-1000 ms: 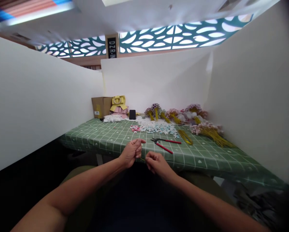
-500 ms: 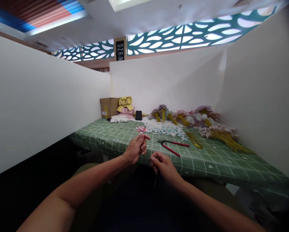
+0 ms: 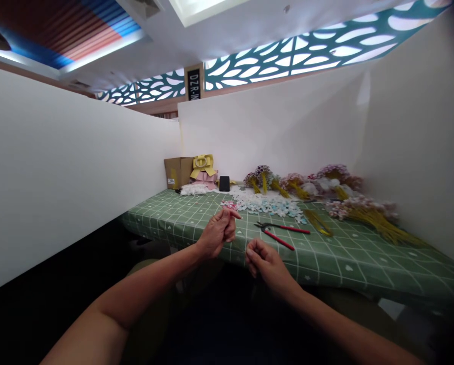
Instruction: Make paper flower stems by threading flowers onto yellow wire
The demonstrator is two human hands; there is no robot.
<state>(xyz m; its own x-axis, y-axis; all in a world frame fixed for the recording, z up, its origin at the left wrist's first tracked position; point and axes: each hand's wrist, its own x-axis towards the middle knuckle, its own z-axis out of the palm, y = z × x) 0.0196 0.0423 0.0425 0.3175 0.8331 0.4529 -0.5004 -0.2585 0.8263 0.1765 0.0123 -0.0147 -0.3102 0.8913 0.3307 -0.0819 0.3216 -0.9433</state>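
Note:
My left hand (image 3: pixel 218 232) is closed above the table's front edge, thumb pressed to the curled fingers and the index finger pointing right. Whatever it pinches is too small to make out. To its right and a little lower, my right hand (image 3: pixel 264 258) is closed too, thumb and fingertips together, the content hidden. A gap separates the two hands. Just beyond them lie red-handled pliers (image 3: pixel 282 233), their jaws spread. Small white, pale blue and pink flower pieces (image 3: pixel 268 205) are heaped behind my left hand. A bundle of gold wire stems (image 3: pixel 318 222) rests right of the pliers.
Bunches of beaded flower stems (image 3: pixel 333 175) line the back and right of the green checked tablecloth (image 3: pixel 166 218). At the back left stand a cardboard box (image 3: pixel 177 172), yellow and pink bows (image 3: pixel 204 167) and a black object (image 3: pixel 224 183). White partitions (image 3: pixel 272 132) enclose the table.
The whole view has shifted, so table and hands appear slightly further right. Both hands keep nearly the same closed pose and spacing.

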